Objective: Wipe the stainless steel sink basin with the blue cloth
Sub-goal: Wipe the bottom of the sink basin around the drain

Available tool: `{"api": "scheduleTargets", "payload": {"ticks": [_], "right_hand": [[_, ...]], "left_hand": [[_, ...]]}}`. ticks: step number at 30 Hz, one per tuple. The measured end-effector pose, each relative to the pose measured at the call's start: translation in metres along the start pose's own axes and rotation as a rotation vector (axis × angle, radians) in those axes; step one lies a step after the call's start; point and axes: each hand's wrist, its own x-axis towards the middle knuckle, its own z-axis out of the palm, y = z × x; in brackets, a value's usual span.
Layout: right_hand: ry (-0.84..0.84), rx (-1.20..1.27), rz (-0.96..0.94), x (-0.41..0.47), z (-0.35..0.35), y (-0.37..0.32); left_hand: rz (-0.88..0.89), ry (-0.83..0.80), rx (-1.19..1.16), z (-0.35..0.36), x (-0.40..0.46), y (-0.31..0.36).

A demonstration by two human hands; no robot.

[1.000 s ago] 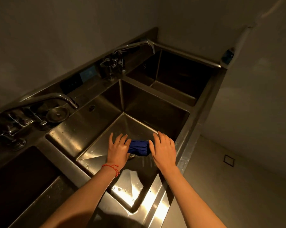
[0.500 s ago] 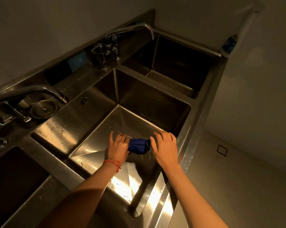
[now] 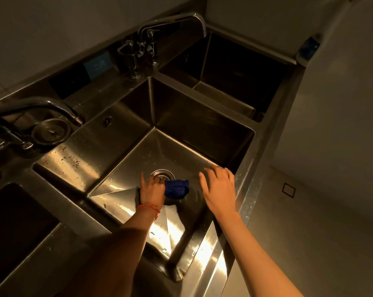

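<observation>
Half a second ago both hands flanked the bunched blue cloth (image 3: 177, 189); now the right hand (image 3: 218, 188) has come away, fingers spread and holding nothing, hovering near the right wall of the sink basin (image 3: 125, 168). The left hand (image 3: 152, 190) alone grips the cloth, which pokes out just right of its curled fingers, on the basin floor beside the drain (image 3: 162, 175) at their tips. One-handed wiping looks about to begin.
</observation>
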Motion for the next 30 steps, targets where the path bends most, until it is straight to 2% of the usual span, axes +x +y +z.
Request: {"api": "scheduleTargets", "payload": {"ticks": [11, 24, 30], "right_hand": [[-0.004, 0.006, -0.003, 0.001, -0.001, 0.001], [-0.007, 0.013, -0.016, 0.002, 0.0, 0.003], [0.004, 0.015, -0.027, 0.002, 0.0, 0.002]], "left_hand": [[-0.097, -0.098, -0.021, 0.028, 0.005, 0.017], [-0.233, -0.095, -0.088, 0.064, 0.013, 0.012], [-0.245, -0.178, -0.142, 0.088, 0.012, 0.013]]}}
